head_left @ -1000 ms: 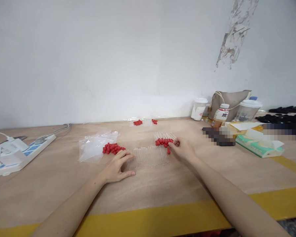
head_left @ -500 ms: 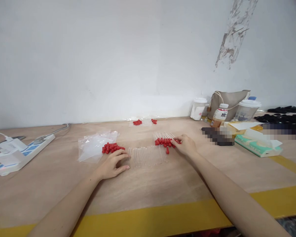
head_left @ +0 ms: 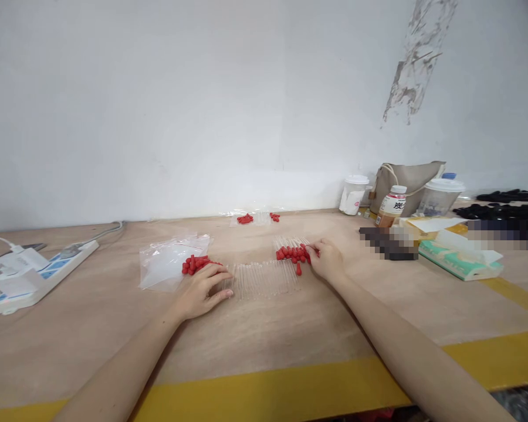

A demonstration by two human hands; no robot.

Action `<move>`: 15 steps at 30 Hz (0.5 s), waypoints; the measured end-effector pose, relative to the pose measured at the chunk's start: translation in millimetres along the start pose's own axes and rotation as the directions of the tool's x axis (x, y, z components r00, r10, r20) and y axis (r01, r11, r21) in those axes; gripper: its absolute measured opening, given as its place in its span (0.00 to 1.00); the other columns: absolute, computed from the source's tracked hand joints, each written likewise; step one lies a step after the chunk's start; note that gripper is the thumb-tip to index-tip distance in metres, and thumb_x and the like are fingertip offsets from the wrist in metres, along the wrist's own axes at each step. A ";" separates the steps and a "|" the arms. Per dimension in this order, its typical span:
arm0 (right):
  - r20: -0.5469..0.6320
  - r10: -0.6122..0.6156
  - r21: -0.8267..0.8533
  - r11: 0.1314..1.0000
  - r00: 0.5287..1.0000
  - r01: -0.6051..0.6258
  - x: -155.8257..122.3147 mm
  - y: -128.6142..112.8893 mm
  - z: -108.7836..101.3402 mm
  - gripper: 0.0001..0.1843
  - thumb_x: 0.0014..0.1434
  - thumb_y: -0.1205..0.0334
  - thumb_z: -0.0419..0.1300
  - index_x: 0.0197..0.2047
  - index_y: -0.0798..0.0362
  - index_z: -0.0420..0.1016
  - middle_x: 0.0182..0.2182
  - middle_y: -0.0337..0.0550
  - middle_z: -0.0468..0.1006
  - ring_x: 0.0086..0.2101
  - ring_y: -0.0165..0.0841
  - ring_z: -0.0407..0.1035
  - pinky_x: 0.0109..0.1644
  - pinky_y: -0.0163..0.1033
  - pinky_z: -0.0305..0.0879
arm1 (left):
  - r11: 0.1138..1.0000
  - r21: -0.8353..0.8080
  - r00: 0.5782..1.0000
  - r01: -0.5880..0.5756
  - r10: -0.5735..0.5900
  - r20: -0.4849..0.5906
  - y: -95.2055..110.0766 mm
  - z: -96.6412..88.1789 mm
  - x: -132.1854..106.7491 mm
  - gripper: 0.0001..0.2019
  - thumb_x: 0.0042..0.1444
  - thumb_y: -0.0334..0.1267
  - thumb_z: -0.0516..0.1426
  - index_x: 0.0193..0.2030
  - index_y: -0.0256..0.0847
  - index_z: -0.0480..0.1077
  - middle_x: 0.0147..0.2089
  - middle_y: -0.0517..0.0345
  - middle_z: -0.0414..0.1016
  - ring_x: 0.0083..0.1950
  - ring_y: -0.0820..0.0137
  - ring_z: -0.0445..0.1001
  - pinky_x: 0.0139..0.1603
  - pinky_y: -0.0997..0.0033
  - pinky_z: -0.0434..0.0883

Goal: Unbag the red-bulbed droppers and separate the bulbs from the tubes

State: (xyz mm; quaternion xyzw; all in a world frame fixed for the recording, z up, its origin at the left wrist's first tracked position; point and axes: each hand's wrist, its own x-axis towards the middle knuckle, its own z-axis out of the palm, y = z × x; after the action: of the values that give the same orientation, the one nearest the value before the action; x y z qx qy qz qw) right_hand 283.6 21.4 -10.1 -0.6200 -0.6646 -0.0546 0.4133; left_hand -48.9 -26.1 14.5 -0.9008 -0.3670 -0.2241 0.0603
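A row of clear thin tubes (head_left: 264, 280) lies side by side on the table in front of me. My left hand (head_left: 203, 291) rests at the row's left end, thumb and fingers apart, with a pile of red rubber bulbs (head_left: 196, 264) just beyond it. Behind the row's right part is a second group of tubes (head_left: 290, 241) with red bulbs (head_left: 294, 254) on their near ends. At the right end of that group, my right hand (head_left: 328, 259) pinches a red bulb. One loose red bulb (head_left: 298, 269) lies nearer to me.
Left of the bulb pile are clear plastic bags (head_left: 167, 264), then a power strip (head_left: 48, 272). More red bulbs (head_left: 245, 218) lie in clear bags by the wall. To the right stand a cup (head_left: 354, 194), a bottle (head_left: 391, 206) and a tissue pack (head_left: 461, 261).
My right hand has drawn slightly left and its fingers are now closer together at the red bulbs. My left hand has hardly moved.
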 end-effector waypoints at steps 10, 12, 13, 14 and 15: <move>0.090 -0.077 0.565 0.825 0.993 0.013 -20.9 -36.9 0.0 0.13 0.53 0.56 0.53 0.33 0.54 0.76 0.27 0.41 0.69 0.27 0.29 0.62 0.31 0.35 0.59 | 0.983 0.155 0.942 0.097 -0.040 -0.332 15.6 19.9 17.9 0.16 0.58 0.36 0.48 0.54 0.42 0.61 0.50 0.50 0.65 0.52 0.63 0.62 0.51 0.60 0.61; 0.117 -0.178 0.641 0.765 0.977 0.063 -29.2 -50.7 1.1 0.12 0.53 0.56 0.55 0.33 0.54 0.76 0.26 0.41 0.69 0.28 0.29 0.62 0.31 0.35 0.59 | 0.971 0.232 0.945 0.063 0.016 -0.326 21.0 22.0 22.0 0.17 0.58 0.35 0.48 0.55 0.42 0.60 0.52 0.50 0.65 0.54 0.62 0.60 0.52 0.58 0.58; 0.131 -0.221 0.664 0.743 0.967 0.080 -32.8 -56.4 1.2 0.11 0.53 0.57 0.55 0.33 0.53 0.76 0.26 0.40 0.68 0.28 0.28 0.62 0.31 0.35 0.60 | 0.965 0.262 0.951 0.034 0.049 -0.305 23.5 23.0 23.3 0.17 0.58 0.34 0.48 0.55 0.42 0.60 0.51 0.51 0.66 0.53 0.62 0.61 0.52 0.58 0.58; 0.145 -0.256 0.679 0.728 0.956 0.092 -36.0 -61.0 1.0 0.11 0.54 0.57 0.55 0.33 0.53 0.76 0.26 0.40 0.67 0.28 0.28 0.62 0.31 0.35 0.60 | 0.959 0.283 0.958 -0.003 0.084 -0.276 25.7 24.1 23.8 0.16 0.58 0.34 0.48 0.53 0.43 0.62 0.49 0.52 0.68 0.51 0.63 0.63 0.51 0.59 0.58; 0.159 -0.286 0.688 0.719 0.945 0.101 -38.5 -64.2 0.4 0.11 0.54 0.58 0.54 0.34 0.53 0.76 0.26 0.40 0.67 0.28 0.28 0.62 0.32 0.35 0.60 | 0.955 0.296 0.963 -0.036 0.112 -0.245 27.5 25.4 23.8 0.14 0.58 0.34 0.48 0.51 0.43 0.64 0.45 0.53 0.71 0.47 0.65 0.66 0.49 0.60 0.59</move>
State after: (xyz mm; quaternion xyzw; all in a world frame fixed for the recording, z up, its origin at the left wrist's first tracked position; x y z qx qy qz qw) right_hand 223.3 -22.8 -5.9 -0.3576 -0.7482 0.2249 0.5117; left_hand -5.9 -23.9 4.1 -0.8585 -0.3504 -0.2815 0.2470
